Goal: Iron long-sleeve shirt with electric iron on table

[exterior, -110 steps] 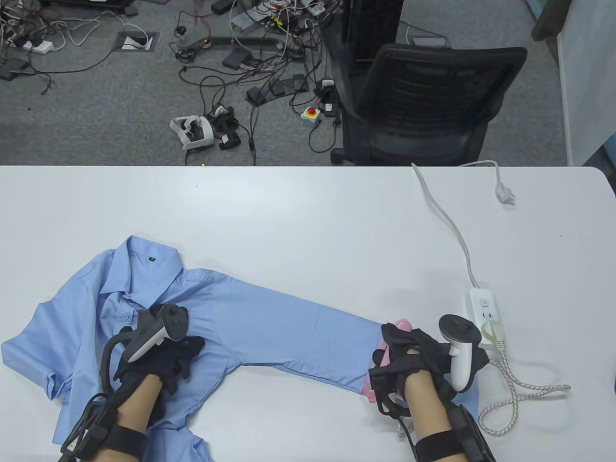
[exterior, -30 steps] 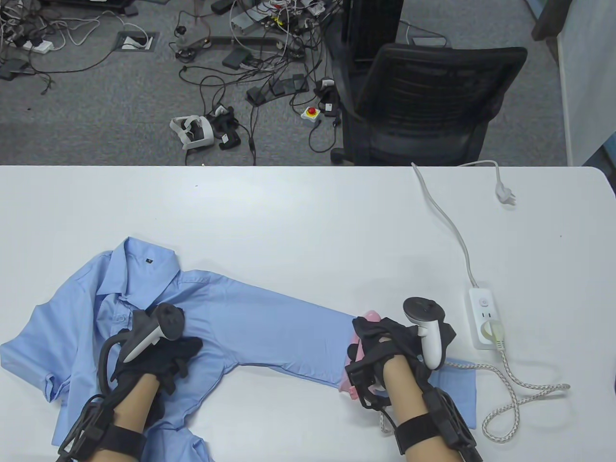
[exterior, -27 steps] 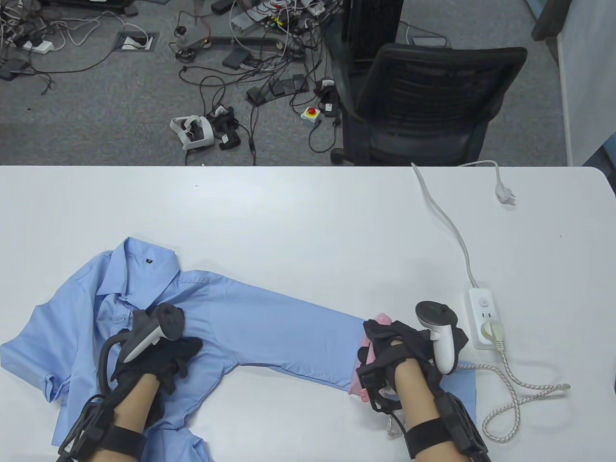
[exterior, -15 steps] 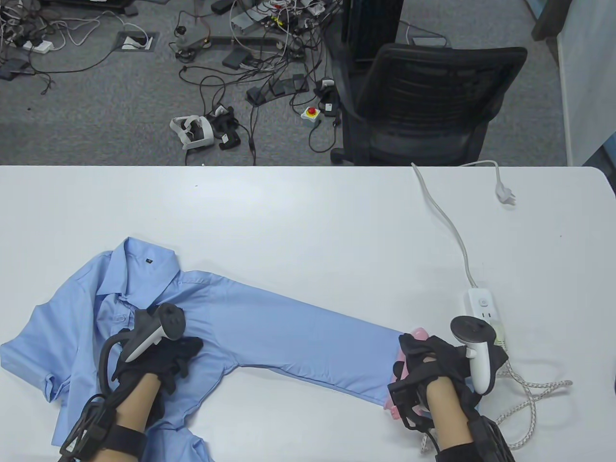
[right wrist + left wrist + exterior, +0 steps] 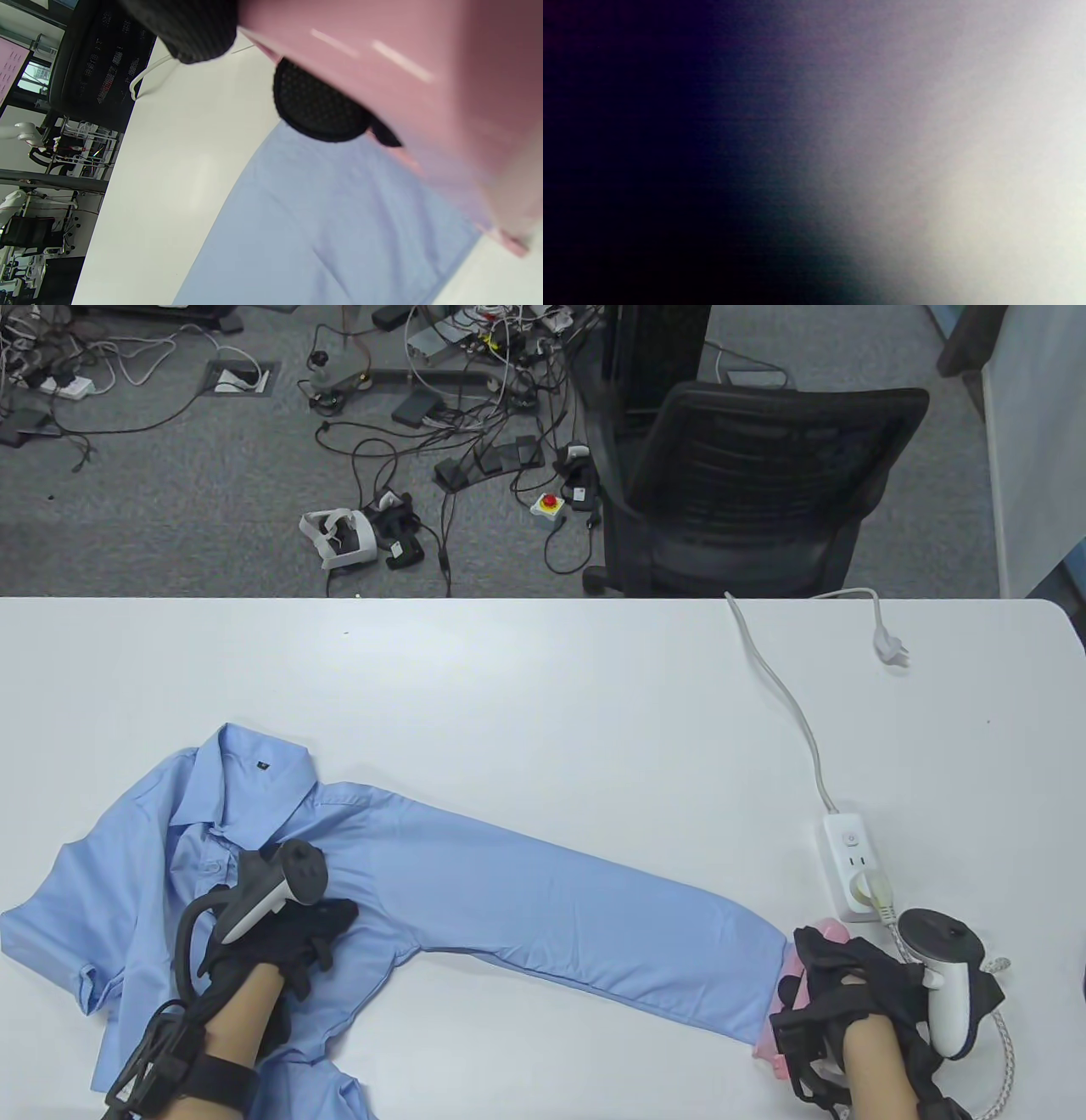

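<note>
Shirt (image 5: 407, 882) flat on desk (image 5: 543, 678) | iron (image 5: 776, 1044) at cuff, right hand (image 5: 857, 993) grip wrapped around it | left hand (image 5: 288, 937) pressing chest, grip unclear | risk: cord (image 5: 1005, 1044) snagging, iron sliding off cuff.

Taking the shirt (image 5: 254, 891) as your landmark: it lay at the worktop's (image 5: 543, 678) near left, its sleeve (image 5: 577, 916) stretching rightward from it. Your left hand (image 5: 284, 937) rested on the shirt's body, below the collar (image 5: 254, 772). Your right hand (image 5: 857, 993) held the iron (image 5: 793, 980) at the sleeve's far cuff end. The power strip (image 5: 853, 861) sat beyond that cuff, the chair (image 5: 747, 483) behind the worktop.
</note>
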A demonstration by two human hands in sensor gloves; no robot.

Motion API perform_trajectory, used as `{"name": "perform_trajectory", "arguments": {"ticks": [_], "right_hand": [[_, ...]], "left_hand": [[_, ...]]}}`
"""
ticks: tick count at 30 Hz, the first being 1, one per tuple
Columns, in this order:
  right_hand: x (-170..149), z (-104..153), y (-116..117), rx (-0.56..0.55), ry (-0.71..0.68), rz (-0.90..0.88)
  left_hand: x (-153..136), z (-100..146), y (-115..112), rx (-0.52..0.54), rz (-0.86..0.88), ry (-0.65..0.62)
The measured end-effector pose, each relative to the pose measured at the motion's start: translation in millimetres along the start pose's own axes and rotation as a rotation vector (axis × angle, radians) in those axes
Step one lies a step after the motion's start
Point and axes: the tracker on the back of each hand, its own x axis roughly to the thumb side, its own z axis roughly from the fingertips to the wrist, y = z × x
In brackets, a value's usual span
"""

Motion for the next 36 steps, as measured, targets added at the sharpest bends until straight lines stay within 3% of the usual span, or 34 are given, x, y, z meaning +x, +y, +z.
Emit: {"name": "perform_trajectory", "arguments": {"ticks": [7,14,18,21,23,28,33,36], "right_hand": [[7.9,2.8,-5.8,0.063,-0.014,-0.036],[84.6,39.7,-17.7,0.134,-0.341,-0.097],[133.2,47.5,-16.0,0.059,-0.465,-0.011],[154.6,34.0,-4.7,0.03,-0.468,-0.112],[160.8,20.5,3.6,0.001,-0.469,-0.139],[163.1,-35.2,32.6,-0.055,-0.43,-0.304],[159.8,-73.8,45.4,-0.159,-0.403,-0.299],[158.1,-89.5,52.4,-0.121,-0.385,-0.321]], "left_hand": [[-1.9,2.0,2.6,0.035,0.014,-0.026],[-5.1,31.4,25.9,0.25,0.227,-0.185],[0.2,46.0,30.2,0.297,0.278,-0.259],[4.8,50.9,30.6,0.367,0.185,-0.24],[5.6,50.2,30.1,0.358,0.17,-0.237],[-1.5,46.8,31.3,0.335,0.213,-0.231],[-5.3,48.0,31.6,0.338,0.229,-0.228],[-5.2,47.4,31.4,0.34,0.221,-0.223]]}}
